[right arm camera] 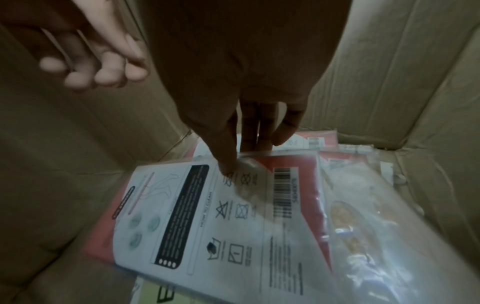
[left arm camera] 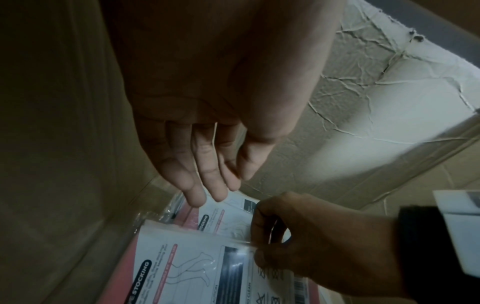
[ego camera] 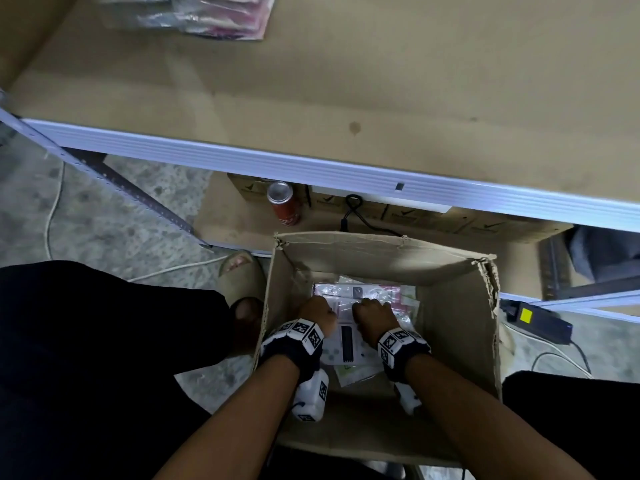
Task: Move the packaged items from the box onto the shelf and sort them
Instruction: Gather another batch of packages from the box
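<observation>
The right hand (left arm camera: 319, 242) pinched the top stocking packet (right arm camera: 233, 216) by its far edge to lift it from the box (ego camera: 457, 306); the left hand (left arm camera: 207, 144) hovered open, holding nothing.

Brown cardboard box (ego camera: 457, 317) holding clear-wrapped packets (right arm camera: 233, 216) with pink-red backing, white label, black text block and barcode; tan shelf board (ego camera: 346, 81) with white ribbed edge; red can (ego camera: 284, 203); black-and-white checker-marker wristbands (ego camera: 304, 332); grey speckled floor (ego camera: 86, 209).
</observation>
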The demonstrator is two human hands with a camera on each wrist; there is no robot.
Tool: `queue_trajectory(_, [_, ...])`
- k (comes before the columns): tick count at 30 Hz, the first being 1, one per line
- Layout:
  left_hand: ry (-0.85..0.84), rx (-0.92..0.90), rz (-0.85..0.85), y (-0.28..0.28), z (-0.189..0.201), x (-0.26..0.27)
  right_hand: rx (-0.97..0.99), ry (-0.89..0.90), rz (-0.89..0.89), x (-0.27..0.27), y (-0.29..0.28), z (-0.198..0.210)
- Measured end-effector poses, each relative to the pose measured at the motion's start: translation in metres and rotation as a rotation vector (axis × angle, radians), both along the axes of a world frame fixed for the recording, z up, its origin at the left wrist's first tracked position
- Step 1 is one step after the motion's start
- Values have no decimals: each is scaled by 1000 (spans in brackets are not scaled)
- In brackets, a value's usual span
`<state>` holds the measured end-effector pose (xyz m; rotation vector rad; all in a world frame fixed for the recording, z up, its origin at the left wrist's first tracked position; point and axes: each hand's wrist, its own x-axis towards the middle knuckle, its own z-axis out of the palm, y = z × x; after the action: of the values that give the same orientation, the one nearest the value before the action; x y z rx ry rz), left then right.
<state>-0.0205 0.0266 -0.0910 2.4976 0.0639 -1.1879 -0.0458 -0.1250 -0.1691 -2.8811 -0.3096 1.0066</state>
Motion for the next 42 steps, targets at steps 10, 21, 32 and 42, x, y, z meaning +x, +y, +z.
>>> queue_trajectory(10, [-23,21,-13,-1,-12,-3,125,208,-170,-8,-17,17])
queue_trajectory(21, [-9,28,-112,-19,-54,-26,0,50,-290,-2,-58,66])
queue_trajectory(32, [-144,19,-388,-57,-82,-42,86,-199,-491,-17,-66,126])
queue_trajectory(42, [-149,92,-510,-55,-95,-33,90,-198,-518,-16,-67,138])
